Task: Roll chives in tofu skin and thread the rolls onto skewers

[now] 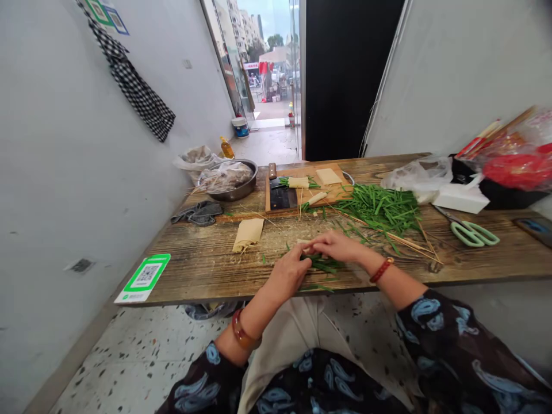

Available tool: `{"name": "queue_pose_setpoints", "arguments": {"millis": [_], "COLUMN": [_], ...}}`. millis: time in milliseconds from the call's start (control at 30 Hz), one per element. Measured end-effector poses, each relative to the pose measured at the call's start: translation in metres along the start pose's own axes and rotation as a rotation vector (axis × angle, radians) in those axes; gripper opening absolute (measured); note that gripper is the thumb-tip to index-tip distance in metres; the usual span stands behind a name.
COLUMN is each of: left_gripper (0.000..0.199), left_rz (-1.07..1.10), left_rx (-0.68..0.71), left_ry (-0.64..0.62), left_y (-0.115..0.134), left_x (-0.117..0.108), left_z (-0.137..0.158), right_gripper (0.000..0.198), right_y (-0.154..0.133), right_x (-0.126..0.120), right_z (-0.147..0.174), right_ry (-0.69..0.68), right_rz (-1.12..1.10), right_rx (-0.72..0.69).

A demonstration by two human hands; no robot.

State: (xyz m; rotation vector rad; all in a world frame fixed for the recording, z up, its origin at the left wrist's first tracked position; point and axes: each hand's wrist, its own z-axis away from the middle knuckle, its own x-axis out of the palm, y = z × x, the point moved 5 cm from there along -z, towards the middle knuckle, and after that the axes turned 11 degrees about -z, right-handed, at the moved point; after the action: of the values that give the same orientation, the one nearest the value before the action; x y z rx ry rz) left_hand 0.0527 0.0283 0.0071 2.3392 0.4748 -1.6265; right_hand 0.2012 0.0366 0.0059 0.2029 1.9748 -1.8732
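Observation:
Near the table's front edge, my left hand point(288, 273) and my right hand point(335, 247) meet with their fingers curled over a small tofu-skin roll. Most of the roll is hidden beneath my fingers; a pale edge shows beyond them. Cut green chives point(321, 264) stick out below my right hand. To the left lies a stack of tofu-skin sheets point(249, 234). A chopping board point(293, 171) behind my hands bears chive-filled tofu-skin rolls point(298, 182), a single tofu-skin sheet point(328, 176) and a cleaver point(282, 194). Thin wooden skewers point(301, 205) lie against the board's front.
A heap of cut chives point(377, 207) spreads right of the board, with scissors point(474, 233) and a phone point(535, 230) farther right. A metal bowl point(248, 187) holding a plastic bag and a grey cloth point(198, 213) are left. A QR-code card point(144, 278) lies at the left corner.

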Motion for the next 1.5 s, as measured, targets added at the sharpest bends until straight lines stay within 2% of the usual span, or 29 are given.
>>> {"name": "queue_pose_setpoints", "arguments": {"millis": [100, 167, 233, 367, 433, 533, 667, 833, 1000, 1100, 1200, 1267, 1367, 1500], "left_gripper": [0.024, 0.024, 0.024, 0.026, 0.025, 0.025, 0.029, 0.024, 0.02, 0.016, 0.016, 0.019, 0.026, 0.041], "left_rz": [-0.035, -0.051, -0.051, -0.027, -0.026, -0.056, -0.081, -0.09, -0.112, -0.101, -0.069, -0.041, 0.033, 0.141], "left_rx": [0.058, 0.093, 0.102, 0.087, 0.077, 0.055, 0.065, 0.07, 0.078, 0.076, 0.074, 0.052, -0.031, -0.099], "left_ry": [-0.039, -0.048, -0.051, -0.044, -0.044, -0.044, -0.051, -0.093, -0.122, -0.113, -0.098, -0.081, -0.039, 0.017], "left_y": [0.002, 0.003, 0.004, 0.004, 0.004, 0.004, 0.004, 0.006, 0.009, 0.01, 0.01, 0.008, 0.003, 0.001], "left_x": [0.001, 0.0, 0.0, -0.001, -0.001, 0.0, 0.002, 0.004, 0.003, 0.003, 0.004, 0.006, 0.007, 0.006], "left_z": [-0.001, -0.001, -0.002, -0.003, -0.003, -0.002, -0.002, -0.005, -0.005, -0.004, -0.002, -0.002, -0.001, 0.0], "right_gripper": [0.03, 0.028, 0.025, 0.025, 0.022, 0.014, 0.02, 0.02, 0.021, 0.022, 0.021, 0.018, 0.013, 0.027], "right_y": [0.004, 0.005, 0.004, -0.003, -0.006, -0.008, -0.01, -0.007, 0.005, 0.01, 0.003, -0.007, -0.021, -0.019], "right_x": [-0.029, -0.043, -0.045, -0.027, -0.016, -0.007, 0.001, 0.014, 0.01, -0.013, -0.031, -0.024, 0.002, 0.025], "right_z": [0.014, 0.026, 0.037, 0.05, 0.051, 0.051, 0.055, 0.056, 0.058, 0.063, 0.065, 0.057, 0.037, 0.015], "right_ry": [0.112, 0.17, 0.177, 0.13, 0.114, 0.13, 0.156, 0.154, 0.198, 0.348, 0.502, 0.47, 0.364, 0.33], "right_rz": [-0.113, -0.031, 0.127, 0.447, 0.572, 0.679, 0.809, 0.974, 0.831, 0.702, 0.483, 0.374, 0.355, 0.252], "right_rx": [0.065, 0.04, -0.031, -0.2, -0.239, -0.207, -0.162, -0.101, -0.032, -0.019, -0.083, -0.152, -0.202, -0.181]}}
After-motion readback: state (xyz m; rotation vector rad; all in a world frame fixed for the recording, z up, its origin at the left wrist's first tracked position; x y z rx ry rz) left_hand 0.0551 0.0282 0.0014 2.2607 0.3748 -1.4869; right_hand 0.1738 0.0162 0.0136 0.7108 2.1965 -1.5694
